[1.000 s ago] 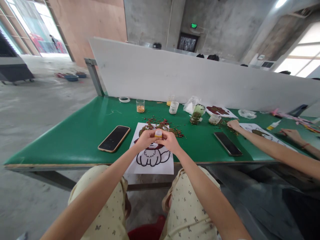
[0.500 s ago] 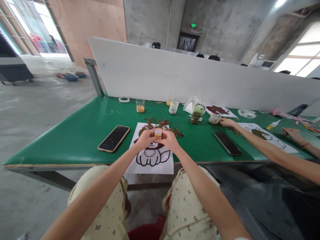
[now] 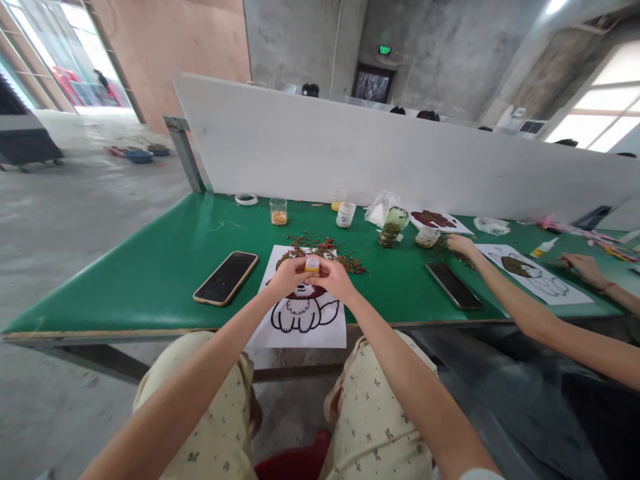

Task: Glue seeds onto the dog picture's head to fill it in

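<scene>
Between the fingertips of my left hand and my right hand is a small glue bottle, its whitish end and yellow band facing me. Both hands are closed on it from the two sides, over the upper part of a paper sheet. The sheet carries a black-outlined animal drawing, with dark red grains stuck around its head. My hands hide part of that head. Loose red and green beans lie at the top of the sheet and on the table just beyond.
A phone lies left of the sheet, another phone to the right. Behind stand a cup of yellow grains, a clear cup and a tilted green container. A co-worker's hand reaches in near another drawing.
My hands keep their hold on the glue bottle and have barely moved. The co-worker's hand has shifted slightly away from the small cup. The whole view has drifted a little.
</scene>
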A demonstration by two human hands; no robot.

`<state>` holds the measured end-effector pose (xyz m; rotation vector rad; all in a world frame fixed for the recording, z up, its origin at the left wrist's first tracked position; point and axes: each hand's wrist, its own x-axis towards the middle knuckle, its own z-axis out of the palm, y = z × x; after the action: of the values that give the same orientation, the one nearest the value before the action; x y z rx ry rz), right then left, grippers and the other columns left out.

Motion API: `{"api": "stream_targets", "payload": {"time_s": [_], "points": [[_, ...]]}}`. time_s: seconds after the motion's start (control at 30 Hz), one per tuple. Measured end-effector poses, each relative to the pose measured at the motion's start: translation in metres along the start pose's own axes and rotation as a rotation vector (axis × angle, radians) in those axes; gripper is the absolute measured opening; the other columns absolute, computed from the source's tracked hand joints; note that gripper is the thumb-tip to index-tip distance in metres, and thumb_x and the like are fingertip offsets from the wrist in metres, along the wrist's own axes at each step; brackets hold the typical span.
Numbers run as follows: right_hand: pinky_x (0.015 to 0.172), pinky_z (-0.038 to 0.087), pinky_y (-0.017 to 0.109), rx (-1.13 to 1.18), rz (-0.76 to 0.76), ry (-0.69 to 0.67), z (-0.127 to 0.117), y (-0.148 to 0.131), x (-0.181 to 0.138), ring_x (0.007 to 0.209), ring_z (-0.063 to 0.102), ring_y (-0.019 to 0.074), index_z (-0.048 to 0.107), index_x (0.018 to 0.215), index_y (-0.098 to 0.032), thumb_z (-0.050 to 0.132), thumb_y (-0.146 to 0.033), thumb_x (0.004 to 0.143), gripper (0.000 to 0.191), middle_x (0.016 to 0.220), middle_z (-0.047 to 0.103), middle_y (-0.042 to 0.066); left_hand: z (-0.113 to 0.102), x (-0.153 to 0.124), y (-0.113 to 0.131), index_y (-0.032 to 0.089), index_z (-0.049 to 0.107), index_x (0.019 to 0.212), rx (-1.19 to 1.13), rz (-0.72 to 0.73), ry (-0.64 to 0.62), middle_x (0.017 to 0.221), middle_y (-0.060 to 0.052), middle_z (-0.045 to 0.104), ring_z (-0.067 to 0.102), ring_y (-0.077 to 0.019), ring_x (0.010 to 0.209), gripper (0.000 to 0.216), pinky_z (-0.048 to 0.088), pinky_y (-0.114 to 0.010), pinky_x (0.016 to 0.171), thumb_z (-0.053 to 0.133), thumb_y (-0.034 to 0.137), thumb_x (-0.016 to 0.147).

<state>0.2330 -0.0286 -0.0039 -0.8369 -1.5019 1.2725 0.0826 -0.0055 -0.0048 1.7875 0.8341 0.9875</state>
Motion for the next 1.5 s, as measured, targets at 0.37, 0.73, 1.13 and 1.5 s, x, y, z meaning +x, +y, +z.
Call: {"api": "stream_targets", "payload": {"time_s": [0.37,0.73,1.13,1.5], "points": [[0.091,0.046,0.038,0.005,-0.010,-0.030,-0.003,0.008,0.005,0.096,0.061,0.0227,0.060,0.111,-0.018,0.077,-0.024,0.054,0.059,0.103,0.066,0.005,-0.002,0.000,0.004,0.012,0.065,0.082,0.085,-0.007,0.048,0.080,-0.005,0.069,0.063,-0.0207,0.077,0.025,0.051,-0.032,0.073,0.063,0.032,0.066],[0.093,0.045,0.038,0.044,-0.018,-0.058,0.001,0.005,0.004,0.102,0.059,0.0228,0.059,0.112,-0.018,0.076,-0.024,0.055,0.060,0.109,0.064,0.005,-0.003,-0.003,0.003,0.011,0.066,0.094,0.146,-0.007,0.065,0.086,-0.006,0.070,0.063,-0.0204,0.078,0.032,0.050,-0.029,0.071,0.063,0.029,0.068],[0.100,0.040,0.039,-0.130,-0.029,-0.142,-0.006,-0.024,-0.010,0.114,0.053,0.0242,0.050,0.129,-0.022,0.076,-0.029,0.062,0.073,0.125,0.057,0.006,-0.003,-0.015,0.027,0.013,0.068,0.089,0.123,0.028,0.032,0.085,-0.005,0.070,0.064,-0.0197,0.078,0.027,0.050,-0.027,0.069,0.066,0.034,0.071],[0.066,0.048,0.026,-0.164,0.085,0.163,-0.030,-0.026,-0.010,0.073,0.059,0.0137,0.063,0.090,-0.018,0.052,-0.062,0.077,0.047,0.080,0.064,0.003,-0.004,-0.020,0.042,0.019,0.068,0.092,0.558,0.251,0.247,0.088,-0.005,0.069,0.060,-0.0192,0.082,0.025,0.047,-0.029,0.075,0.064,0.037,0.076]]}}
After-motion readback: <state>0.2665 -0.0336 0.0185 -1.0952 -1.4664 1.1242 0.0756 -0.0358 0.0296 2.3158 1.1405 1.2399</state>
